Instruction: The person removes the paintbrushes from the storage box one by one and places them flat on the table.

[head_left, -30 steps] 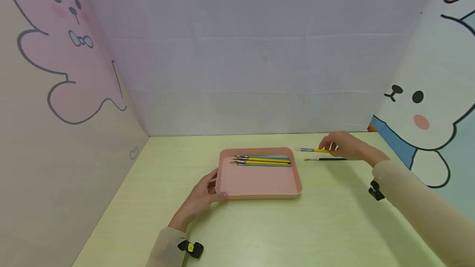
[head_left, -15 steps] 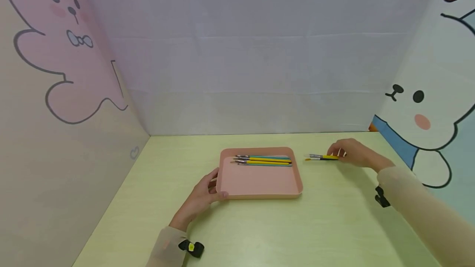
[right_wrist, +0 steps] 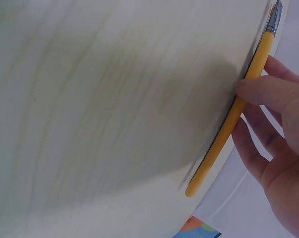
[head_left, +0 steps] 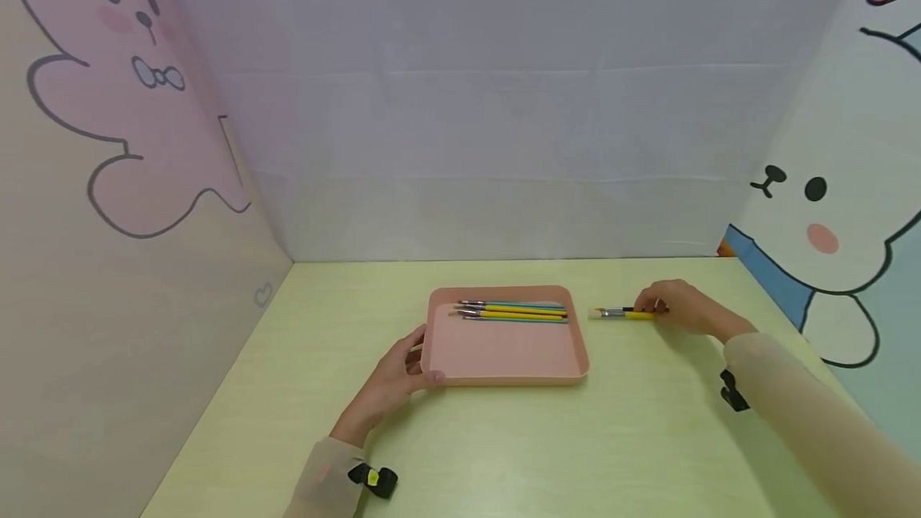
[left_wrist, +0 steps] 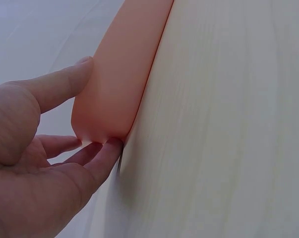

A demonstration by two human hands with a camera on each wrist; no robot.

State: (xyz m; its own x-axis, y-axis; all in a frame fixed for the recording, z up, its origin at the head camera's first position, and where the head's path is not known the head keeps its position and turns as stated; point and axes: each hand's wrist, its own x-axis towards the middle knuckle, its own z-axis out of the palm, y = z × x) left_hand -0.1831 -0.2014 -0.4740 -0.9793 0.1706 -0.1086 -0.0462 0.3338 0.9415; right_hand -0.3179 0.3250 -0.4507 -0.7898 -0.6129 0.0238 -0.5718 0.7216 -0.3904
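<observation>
My left hand [head_left: 388, 380] grips the near left corner of a shallow pink tray [head_left: 504, 356]. In the left wrist view the thumb presses one wall of the tray [left_wrist: 119, 69] and the fingertips meet the other side of the corner. Several thin paintbrushes [head_left: 514, 312], yellow and teal, lie side by side along the tray's far half, bristles to the left. Right of the tray, my right hand [head_left: 679, 308] pinches a yellow paintbrush [right_wrist: 228, 121] close over the table, its silver ferrule and bristles pointing left. A black-handled paintbrush lies right behind it, mostly hidden.
The pale wooden table [head_left: 496, 454] ends at a white back wall [head_left: 496, 142]. Side walls with cartoon drawings close it in left and right. Both wrists carry small black devices.
My right hand has moved the yellow paintbrush toward me and slightly right, from behind the black-handled one to in front of it. The left hand and tray have stayed in place.
</observation>
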